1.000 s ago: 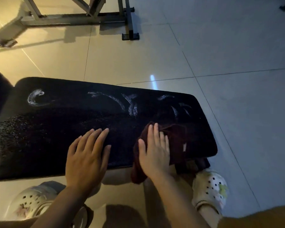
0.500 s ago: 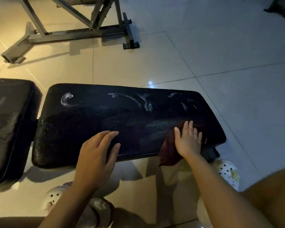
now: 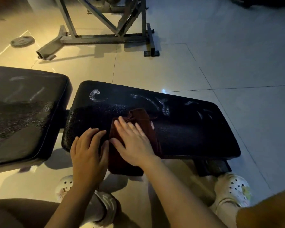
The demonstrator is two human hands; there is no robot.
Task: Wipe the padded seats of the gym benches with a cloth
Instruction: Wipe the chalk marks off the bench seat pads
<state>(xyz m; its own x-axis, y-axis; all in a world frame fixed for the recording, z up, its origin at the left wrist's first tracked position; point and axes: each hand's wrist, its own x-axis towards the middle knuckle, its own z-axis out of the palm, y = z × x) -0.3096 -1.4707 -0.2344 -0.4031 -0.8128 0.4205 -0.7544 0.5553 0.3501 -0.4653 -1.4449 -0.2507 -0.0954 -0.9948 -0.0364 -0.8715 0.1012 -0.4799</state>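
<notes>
Floor (image 3: 229, 63): pale tiles. More of it shows past the benches than half a second ago.
Metal frame (image 3: 105, 37): grey stand at the top, nearer the middle of the view than before; a round weight plate (image 3: 22, 41) on the tiles to its left has newly come into sight.
Left pad (image 3: 23, 116): black and smeared, far more of it visible now.
Seat pad (image 3: 179, 129): black, with white streaks along its far side that are unchanged.
Cloth (image 3: 138, 127): dark red, on the near half of the seat pad and hanging over its front edge; it was by the right end and has slid toward the left end.
Right hand (image 3: 133, 142): flat on the cloth, fingers straight, pressing rather than gripping.
Left hand (image 3: 89, 152): fingers loosely extended on the pad's near edge, now touching the cloth.
Shoes (image 3: 234, 190): pale perforated clogs below.
</notes>
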